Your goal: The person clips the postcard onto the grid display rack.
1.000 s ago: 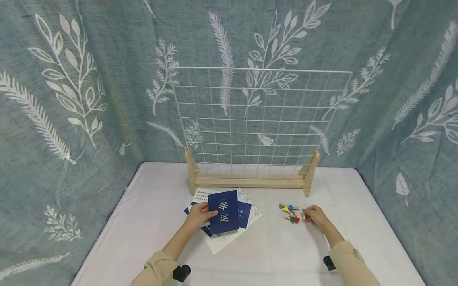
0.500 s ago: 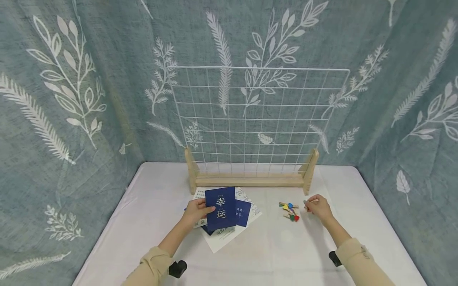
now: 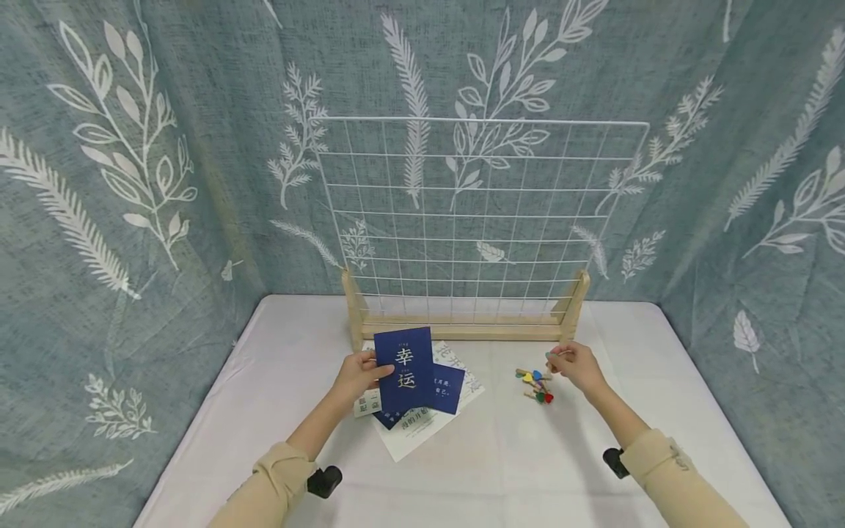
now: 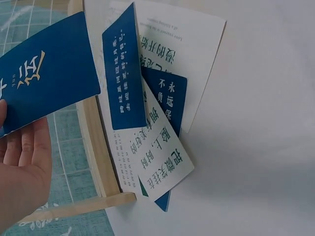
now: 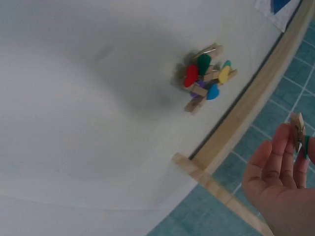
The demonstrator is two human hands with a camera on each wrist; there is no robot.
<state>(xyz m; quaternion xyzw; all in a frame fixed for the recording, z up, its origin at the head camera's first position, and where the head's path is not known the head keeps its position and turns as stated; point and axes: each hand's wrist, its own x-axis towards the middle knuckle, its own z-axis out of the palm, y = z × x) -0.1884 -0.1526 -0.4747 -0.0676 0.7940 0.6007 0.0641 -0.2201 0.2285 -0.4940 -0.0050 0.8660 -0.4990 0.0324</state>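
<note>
My left hand (image 3: 357,378) pinches a dark blue card (image 3: 404,381) with gold Chinese characters by its left edge. It is held up above a loose pile of blue and white cards, among them a smaller blue card (image 3: 447,389) and a large white sheet (image 3: 416,436). In the left wrist view the blue card (image 4: 54,69) is apart from the pile. Between thumb and fingers, my right hand (image 3: 577,367) pinches a small wooden clothespin (image 5: 297,130) with a green piece on it. Below and left of that hand, several clothespins with coloured hearts (image 3: 536,381) lie heaped on the cloth.
Behind the cards and clothespins stands a white wire grid (image 3: 488,227) on a wooden base (image 3: 462,331). A white cloth (image 3: 491,488) covers the table. Grey-green curtains (image 3: 218,183) with white leaf prints hang at the back and both sides.
My left hand has moved up and slightly left with the blue card. The right hand has risen from beside the heap with the clothespin, moving toward the grid.
</note>
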